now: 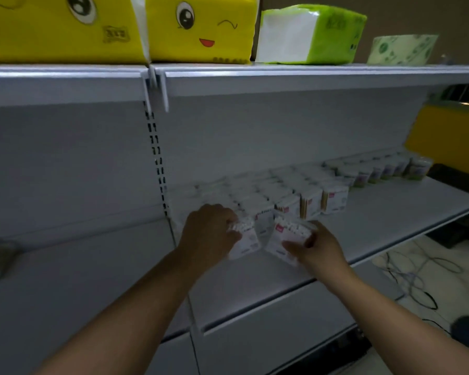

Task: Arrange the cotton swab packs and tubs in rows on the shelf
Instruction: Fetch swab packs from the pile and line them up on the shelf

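Facing the grey shelf (390, 212), we note yellow tissue packs (201, 28) and a green one (312, 33) on the board above. Swab packs (282, 196) stand in rows at the back of the shelf, with tubs (385, 169) lined up to their right. Our left hand (209, 234) pinches one swab pack (245, 239); our right hand (317, 247) pinches another pack (284, 236), both just in front of the rows.

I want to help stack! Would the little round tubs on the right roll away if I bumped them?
Probably not: the tubs stand upright, packed side by side. Knocked over, one could roll, since they look round. They're likely light, being small.
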